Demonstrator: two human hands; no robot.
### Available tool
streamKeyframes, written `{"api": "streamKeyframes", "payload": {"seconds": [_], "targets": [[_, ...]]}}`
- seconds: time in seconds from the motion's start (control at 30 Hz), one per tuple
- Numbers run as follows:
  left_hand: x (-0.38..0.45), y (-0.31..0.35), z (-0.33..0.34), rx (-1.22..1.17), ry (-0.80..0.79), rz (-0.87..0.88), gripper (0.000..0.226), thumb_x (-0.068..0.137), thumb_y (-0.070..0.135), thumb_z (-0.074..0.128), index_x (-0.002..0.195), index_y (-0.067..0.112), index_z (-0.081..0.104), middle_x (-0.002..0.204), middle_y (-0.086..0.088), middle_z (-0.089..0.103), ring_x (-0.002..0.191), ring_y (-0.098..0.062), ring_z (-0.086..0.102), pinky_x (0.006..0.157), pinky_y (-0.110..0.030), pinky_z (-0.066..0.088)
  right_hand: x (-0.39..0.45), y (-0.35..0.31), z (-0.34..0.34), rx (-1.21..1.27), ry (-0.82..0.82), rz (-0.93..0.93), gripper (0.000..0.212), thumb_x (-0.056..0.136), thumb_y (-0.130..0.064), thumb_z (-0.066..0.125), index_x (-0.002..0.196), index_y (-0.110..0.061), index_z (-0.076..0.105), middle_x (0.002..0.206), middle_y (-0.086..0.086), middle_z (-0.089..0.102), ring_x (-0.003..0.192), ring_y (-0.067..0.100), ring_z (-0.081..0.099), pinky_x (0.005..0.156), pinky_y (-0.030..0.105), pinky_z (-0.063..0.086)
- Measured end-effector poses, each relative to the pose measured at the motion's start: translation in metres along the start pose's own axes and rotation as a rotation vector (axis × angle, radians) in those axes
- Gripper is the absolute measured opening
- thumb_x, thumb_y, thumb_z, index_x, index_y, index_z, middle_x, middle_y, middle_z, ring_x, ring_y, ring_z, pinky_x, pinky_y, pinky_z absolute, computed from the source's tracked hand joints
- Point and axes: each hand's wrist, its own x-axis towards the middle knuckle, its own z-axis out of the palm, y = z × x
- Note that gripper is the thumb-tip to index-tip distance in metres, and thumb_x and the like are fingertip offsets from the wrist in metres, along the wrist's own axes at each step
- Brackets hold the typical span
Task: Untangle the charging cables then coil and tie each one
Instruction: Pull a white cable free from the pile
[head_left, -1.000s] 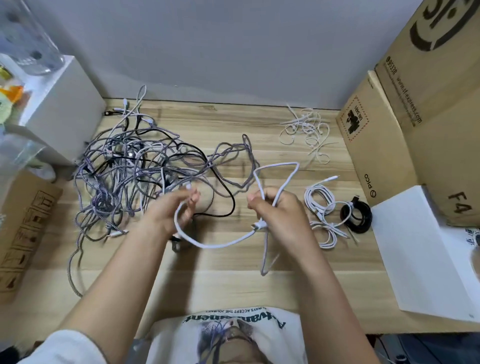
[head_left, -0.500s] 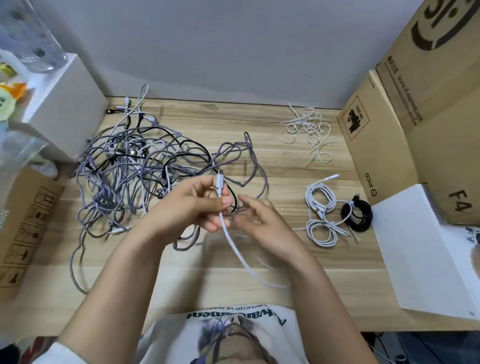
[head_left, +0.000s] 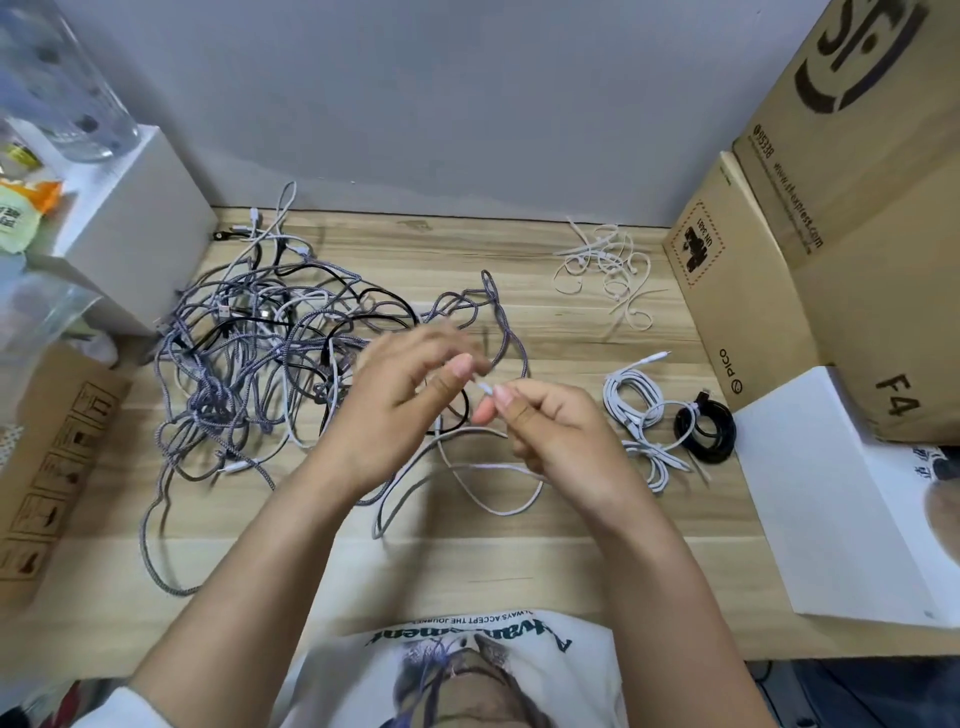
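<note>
Right hand (head_left: 550, 431) pinches the connector end of a white cable (head_left: 498, 506), whose slack loops on the tabletop (head_left: 519, 571) near the front edge. Left hand (head_left: 400, 410), blurred, is raised just beside it with fingers loosely curled; whether it holds anything cannot be told. A tangle of cables (head_left: 260, 374) covers the left half. 2 white coiled cables (head_left: 639, 415) and 1 black coil (head_left: 706, 428) lie near the right edge; loose ties (head_left: 608, 270) lie toward the back-right corner.
</note>
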Motion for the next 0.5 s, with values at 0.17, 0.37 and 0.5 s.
{"api": "streamKeyframes", "payload": {"seconds": [0.17,0.37,0.5], "targets": [[-0.006,0.015,0.013,-0.372,-0.159,-0.155,0.037,0.088,0.041,0.049,0.066,0.011,0.052,0.059,0.008,0.046,0.058,-0.005,0.045,0.056,-0.020,0.039,-0.001,-0.007,-0.007,-0.011,0.122,-0.119,0.030,0.095,-0.011,0.049,0.065,-0.010,0.057,0.037,-0.017,0.044,0.038,-0.002,0.041,0.045,0.007,0.031],[-0.012,0.028,0.014,-1.157,-0.394,-0.420,0.038,0.083,0.048,0.062,0.056,0.023,0.050,0.050,0.009,0.022,0.043,-0.006,0.017,0.039,-0.015,0.017,0.000,-0.013,-0.002,0.080,0.231,-0.221,0.027,0.083,-0.023,0.061,0.059,-0.013,0.054,0.036,-0.014,0.042,0.036,0.000,0.040,0.044,0.007,0.032],[-0.010,0.041,0.012,-1.757,-0.600,-0.297,0.023,0.097,0.031,0.047,0.092,0.014,0.060,0.056,0.006,0.024,0.045,-0.008,0.020,0.043,-0.020,0.017,0.008,-0.009,0.000,0.189,0.105,-0.122,0.029,0.088,-0.034,0.054,0.073,-0.009,0.055,0.042,-0.014,0.029,0.038,0.000,0.022,0.038,0.012,0.018]]}}
